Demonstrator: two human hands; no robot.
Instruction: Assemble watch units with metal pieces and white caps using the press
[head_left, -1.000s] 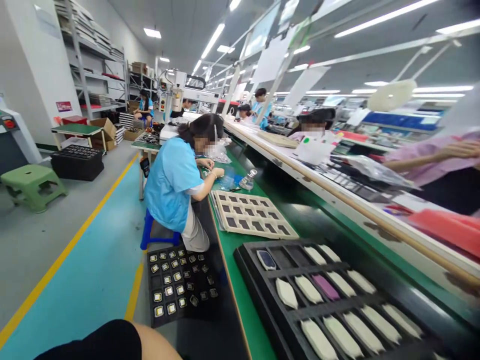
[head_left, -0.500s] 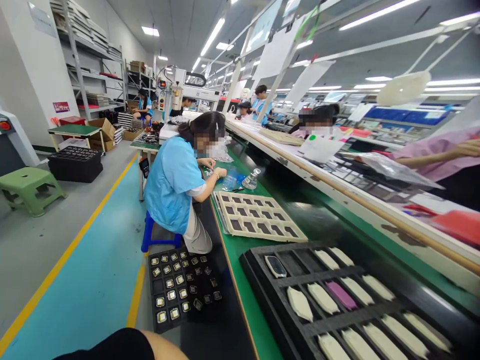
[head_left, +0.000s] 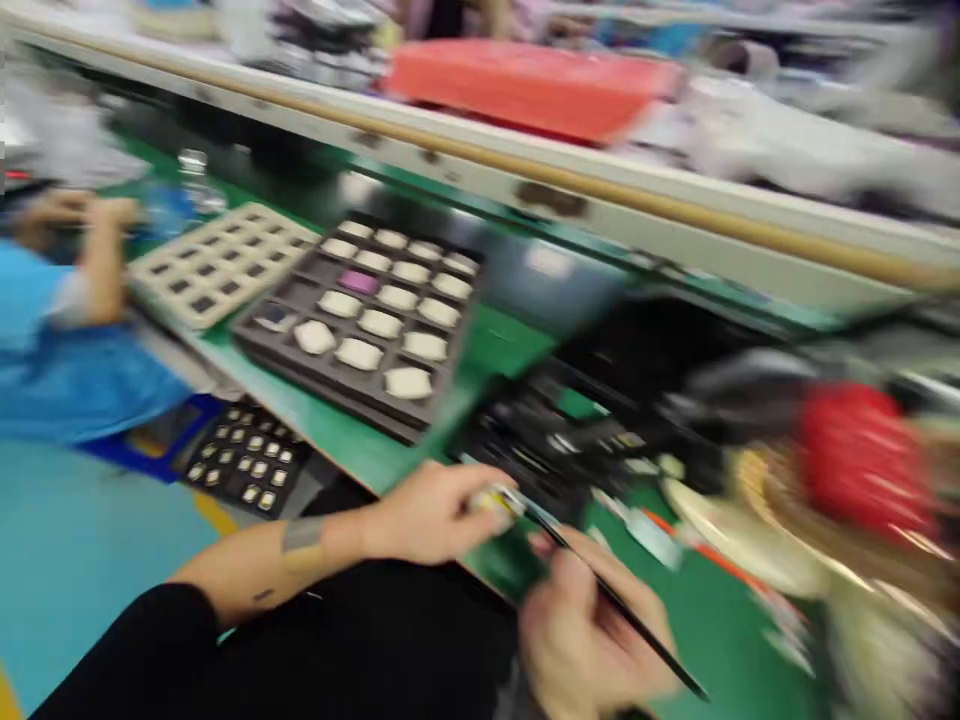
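My left hand (head_left: 431, 512) reaches in over the front edge of the green bench. Thumb and fingers pinch a small white-and-yellow part (head_left: 496, 503), blurred by motion. Across from it, my right hand (head_left: 592, 625) is closed around a thin black stick-like tool (head_left: 637, 630) and holds it like a pen. The tool's upper end points at the small part; whether it touches cannot be made out. Behind my left hand lies a black foam tray (head_left: 322, 388) of cream oblong pieces, with one purple piece (head_left: 359, 282).
A cream tray (head_left: 161, 285) lies further left, near a co-worker's arm (head_left: 105, 260). Below the bench sits a dark tray (head_left: 225, 485) of small square parts. Blurred black items (head_left: 517, 440), a glossy red object (head_left: 862, 460) and a raised shelf edge (head_left: 675, 205) bound the right and back.
My view has swung right and down from the room to the bench in front of me. Both my hands, the small part and the black tool have come into sight.
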